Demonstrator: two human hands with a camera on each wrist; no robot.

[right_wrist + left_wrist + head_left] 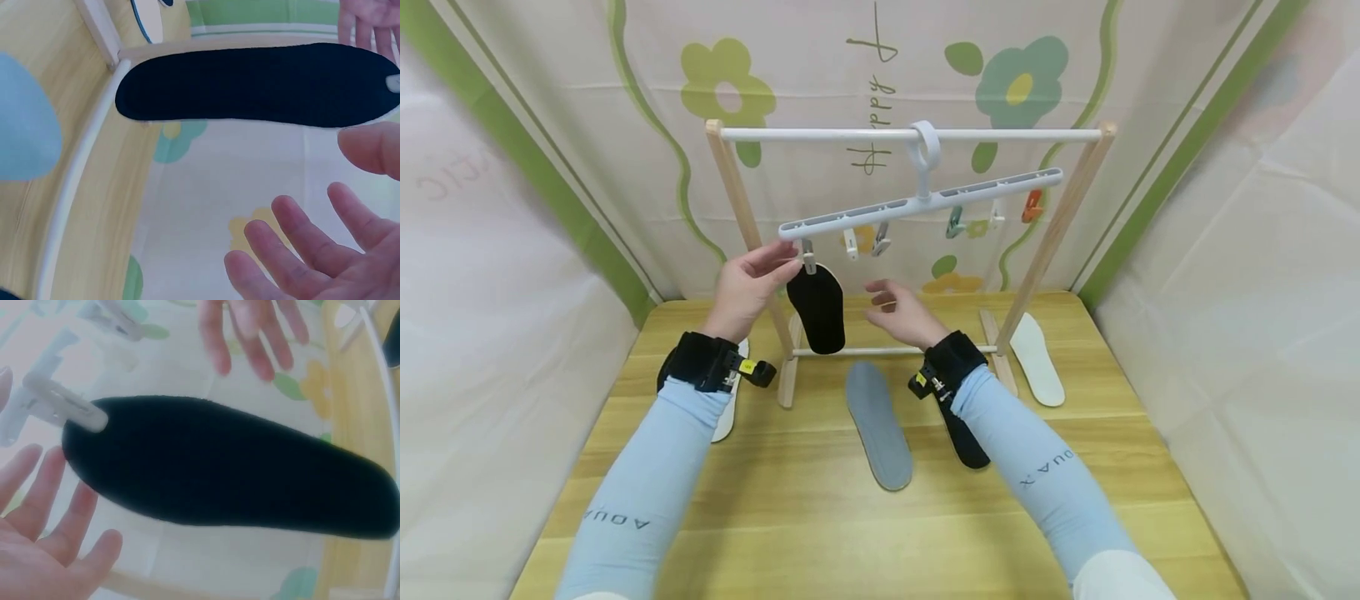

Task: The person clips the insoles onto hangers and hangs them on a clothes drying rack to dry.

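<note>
Hanging from its white clip (808, 257), the black insole (817, 307) needs a gentle release — left hand (749, 283) open beside the clip, right hand (901, 314) open, holding nothing.

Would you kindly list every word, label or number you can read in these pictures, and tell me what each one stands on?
"AQUA X" on the right sleeve, printed along the forearm.
"AQUA", seen upside down, on the left sleeve; any further letters cannot be made out.
"Happy" in script, turned sideways, on the flowered backdrop; the word above it is cut off.
Faint pink mirrored lettering on the left wall sheet: unreadable.
Yellow tag on the left wrist strap: too small.
</note>
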